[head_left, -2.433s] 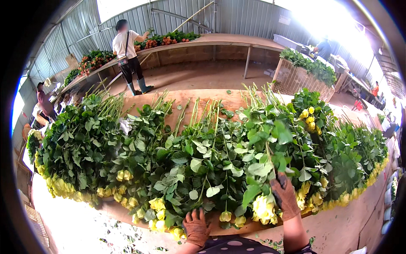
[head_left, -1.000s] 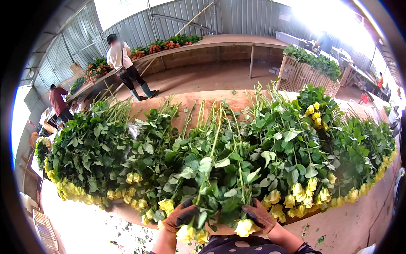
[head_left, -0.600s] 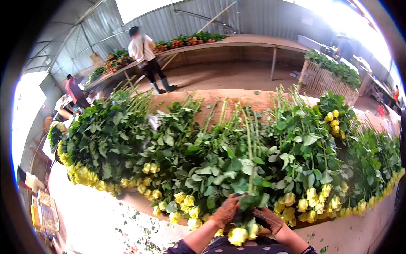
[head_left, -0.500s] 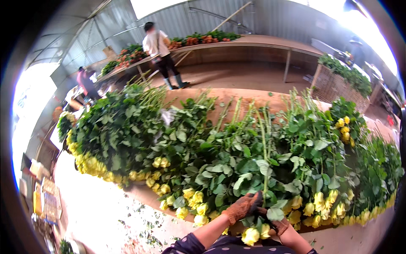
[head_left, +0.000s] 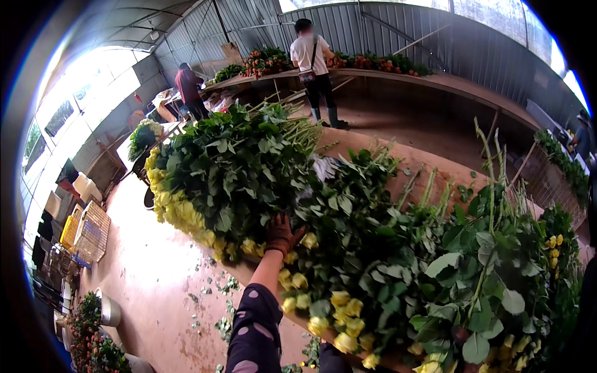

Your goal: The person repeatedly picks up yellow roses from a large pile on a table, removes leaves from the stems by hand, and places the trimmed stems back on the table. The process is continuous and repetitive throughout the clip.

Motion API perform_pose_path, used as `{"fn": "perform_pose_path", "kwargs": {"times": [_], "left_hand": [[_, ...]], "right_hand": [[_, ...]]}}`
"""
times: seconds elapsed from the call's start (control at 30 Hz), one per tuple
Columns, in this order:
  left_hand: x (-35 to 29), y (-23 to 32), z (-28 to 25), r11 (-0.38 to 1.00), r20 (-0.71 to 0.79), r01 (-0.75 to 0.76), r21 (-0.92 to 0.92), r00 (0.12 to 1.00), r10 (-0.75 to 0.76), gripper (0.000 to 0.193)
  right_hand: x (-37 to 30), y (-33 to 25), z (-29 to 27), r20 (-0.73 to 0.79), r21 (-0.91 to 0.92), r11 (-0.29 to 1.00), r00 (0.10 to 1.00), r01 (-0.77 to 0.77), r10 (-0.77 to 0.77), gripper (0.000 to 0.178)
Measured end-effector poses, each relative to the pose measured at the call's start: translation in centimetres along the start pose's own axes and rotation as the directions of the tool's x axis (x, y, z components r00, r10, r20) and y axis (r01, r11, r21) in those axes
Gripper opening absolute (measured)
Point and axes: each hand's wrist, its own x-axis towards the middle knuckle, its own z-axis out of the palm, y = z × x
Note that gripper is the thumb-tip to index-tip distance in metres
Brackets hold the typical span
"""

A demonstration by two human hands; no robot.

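My left hand (head_left: pixel 283 236), in a brown work glove, reaches forward onto the pile of leafy yellow roses (head_left: pixel 224 149). Its fingers and thumb are spread among the leaves, just above some yellow blooms (head_left: pixel 309 240), and nothing is held in it. At the lower right, long yellow rose stems (head_left: pixel 483 273) with large leaves stand out above the pile, tilted and close to me. A small dark brown patch of my right hand (head_left: pixel 460 334) shows between those leaves, at the stems. Its fingers are mostly hidden. Yellow rose heads (head_left: pixel 431 365) hang below it at the lower edge.
The roses lie along a wooden table (head_left: pixel 407 177). Behind it a person in a white shirt (head_left: pixel 311 56) stands at a long bench (head_left: pixel 466 88) with orange-red flowers; another person (head_left: pixel 188 90) is farther left. A crate (head_left: pixel 93 230) and buckets (head_left: pixel 111 309) stand on the leaf-strewn floor.
The view has swung left. My left hand has let go of the rose stems and moved left onto the pile. The stems are now at the right with my right hand.
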Motion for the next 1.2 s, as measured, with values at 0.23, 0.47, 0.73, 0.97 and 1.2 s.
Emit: {"fn": "perform_pose_path", "kwargs": {"times": [0.23, 0.47, 0.73, 0.97, 1.2], "left_hand": [[2.3, 0.0, 4.8, 0.864, 0.477, -0.081, -0.496, 0.806, 0.350, 0.098], [-3.3, 3.6, 2.4, 0.860, 0.344, -0.266, -0.436, 0.834, 0.432, 0.087], [-3.0, 0.8, 4.3, 0.544, 0.158, -0.277, -0.792, 0.768, 0.621, 0.077], [-11.7, 11.3, -2.7, 0.759, 0.235, -0.555, -0.339, 0.732, 0.640, 0.059], [-7.7, 10.9, -8.0, 0.209, -0.297, -0.533, -0.820, 0.708, 0.641, 0.044]], "right_hand": [[5.8, -4.1, 17.7, 0.307, 0.024, 0.999, 0.951, 0.029, -0.035, 0.052], [12.6, -8.2, 45.3, 0.619, 0.283, 0.952, 0.736, 0.116, -0.273, 0.051], [15.7, -14.9, 41.3, 0.295, -0.633, 0.329, 0.612, 0.700, -0.734, 0.031], [15.4, -4.7, 24.0, -0.090, -0.767, 0.639, 0.977, 0.055, -0.191, 0.073], [16.1, 1.5, 17.2, -0.248, -0.515, 0.848, 0.969, -0.128, -0.005, 0.078]]}}
